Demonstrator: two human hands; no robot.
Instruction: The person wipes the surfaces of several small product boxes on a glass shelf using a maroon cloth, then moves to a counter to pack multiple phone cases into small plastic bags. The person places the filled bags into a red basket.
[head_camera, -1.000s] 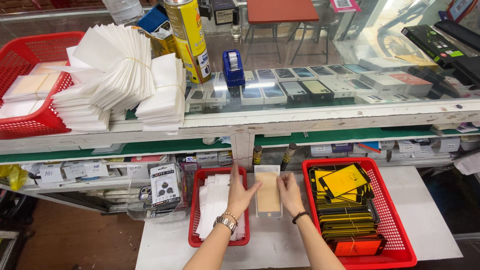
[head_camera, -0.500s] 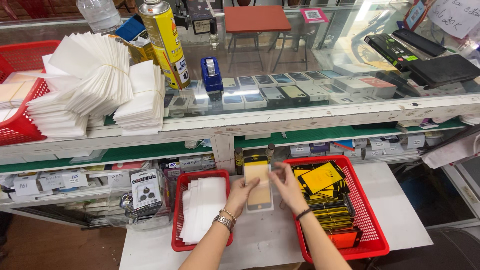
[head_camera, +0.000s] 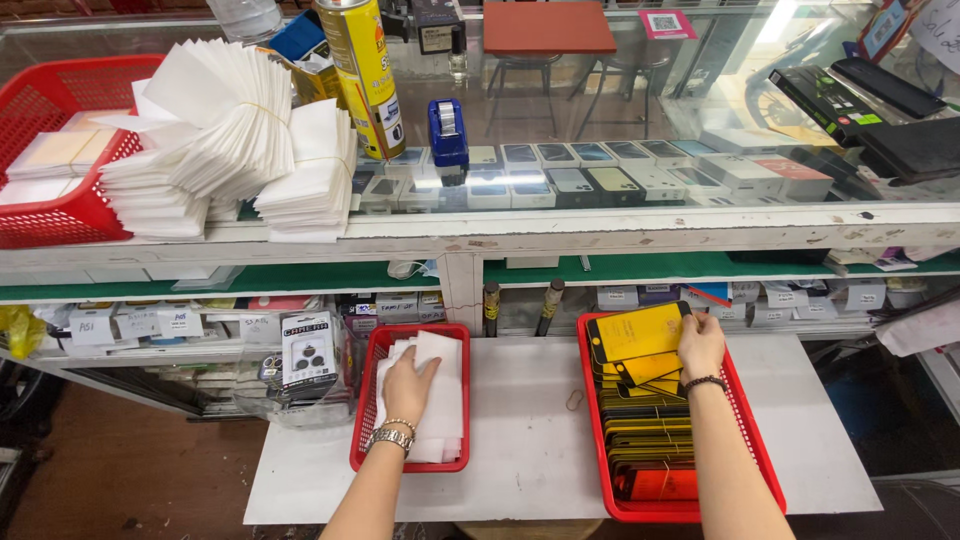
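Note:
My left hand (head_camera: 406, 385), with a metal watch on the wrist, lies on a stack of white sleeves (head_camera: 437, 400) inside a small red basket (head_camera: 362, 420), fingers curled on the top sleeve. My right hand (head_camera: 700, 343), wearing a dark bracelet, grips the edge of a yellow flat screen protector pack (head_camera: 637, 330) at the top of a pile of yellow and black packs (head_camera: 645, 420) in a larger red basket (head_camera: 755, 440). Between the two baskets is the white tabletop (head_camera: 520, 420).
A glass counter (head_camera: 600, 220) stands behind, carrying bundled white sleeves (head_camera: 230, 150), a red basket (head_camera: 50, 150), a yellow spray can (head_camera: 362, 75) and a blue tape dispenser (head_camera: 447, 130). Phone boxes show under the glass. Shelves with small labelled boxes (head_camera: 140, 325) run below.
Both hands held one flat pack together at the middle of the table. Now they have separated: the left went to the white sleeves, the right to the yellow packs.

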